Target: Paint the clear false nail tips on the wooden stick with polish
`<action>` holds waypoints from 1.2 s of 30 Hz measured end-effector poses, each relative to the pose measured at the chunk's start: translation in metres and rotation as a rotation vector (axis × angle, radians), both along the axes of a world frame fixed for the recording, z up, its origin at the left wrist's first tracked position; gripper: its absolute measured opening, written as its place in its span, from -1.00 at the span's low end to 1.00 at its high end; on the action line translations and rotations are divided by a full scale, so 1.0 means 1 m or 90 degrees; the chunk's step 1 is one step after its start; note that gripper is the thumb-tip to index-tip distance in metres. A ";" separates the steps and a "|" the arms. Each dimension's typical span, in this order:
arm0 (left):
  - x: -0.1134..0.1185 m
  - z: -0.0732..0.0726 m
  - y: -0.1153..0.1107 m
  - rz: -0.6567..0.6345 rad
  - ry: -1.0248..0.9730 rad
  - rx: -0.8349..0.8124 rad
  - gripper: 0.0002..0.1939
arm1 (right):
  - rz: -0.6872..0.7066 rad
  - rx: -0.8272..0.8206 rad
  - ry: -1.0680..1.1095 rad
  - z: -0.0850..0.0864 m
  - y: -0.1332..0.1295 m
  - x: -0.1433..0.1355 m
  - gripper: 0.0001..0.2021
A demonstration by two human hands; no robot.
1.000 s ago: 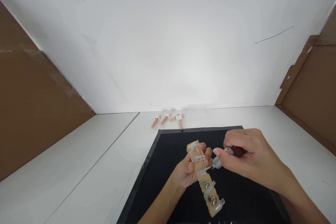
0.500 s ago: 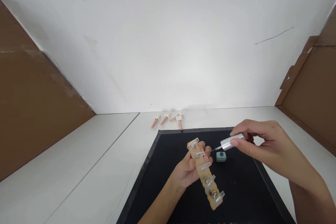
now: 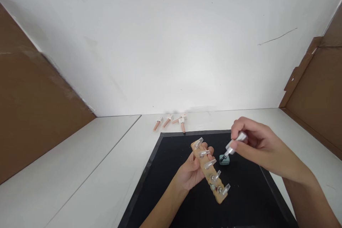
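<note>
My left hand is closed around a tan, wavy-edged nail display stand, tilted over the black mat. Several clear false nails stick out along it, with small metal posts showing near its lower end. Between the fingertips of my right hand is the silver cap of a nail polish brush, pointing down and left. Its dark tip is at a small teal nail polish bottle standing on the mat; whether it touches the bottle's mouth I cannot tell.
Several white-and-pink nail polish bottles lie on the white table behind the black mat. A white wall rises at the back, with brown cardboard panels on either side.
My right hand has tipped the brush steeper, its tip moving right from beside the false nails to the teal bottle. The stand in my left hand has turned slightly, its lower end rising.
</note>
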State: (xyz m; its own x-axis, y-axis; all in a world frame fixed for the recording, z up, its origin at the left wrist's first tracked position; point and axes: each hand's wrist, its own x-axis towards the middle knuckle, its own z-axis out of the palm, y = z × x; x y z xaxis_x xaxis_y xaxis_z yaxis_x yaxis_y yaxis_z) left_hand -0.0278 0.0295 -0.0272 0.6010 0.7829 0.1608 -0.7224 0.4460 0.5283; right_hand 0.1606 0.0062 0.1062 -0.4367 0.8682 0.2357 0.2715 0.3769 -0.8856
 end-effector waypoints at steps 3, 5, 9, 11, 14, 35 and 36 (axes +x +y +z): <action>0.001 0.000 0.001 -0.001 -0.009 -0.011 -0.65 | 0.063 -0.033 -0.058 0.003 0.000 -0.004 -0.86; 0.001 0.001 0.002 0.005 -0.002 -0.019 -0.63 | 0.088 -0.039 -0.082 0.004 0.000 -0.007 -0.87; 0.001 0.006 0.001 0.013 0.032 -0.033 -0.58 | 0.109 -0.020 -0.083 0.005 0.000 -0.010 -0.89; 0.002 0.010 0.000 0.014 0.036 -0.033 -0.58 | 0.126 -0.022 -0.078 0.004 0.001 -0.012 -0.90; 0.002 0.013 0.000 0.016 0.031 -0.034 -0.58 | 0.140 -0.024 -0.076 0.006 0.001 -0.013 -0.91; 0.003 0.018 -0.002 0.019 0.022 -0.083 -0.58 | 0.106 0.043 -0.064 0.007 0.000 -0.011 -0.90; 0.003 0.019 -0.002 0.019 0.021 -0.087 -0.58 | 0.100 0.039 -0.060 0.007 0.000 -0.011 -0.90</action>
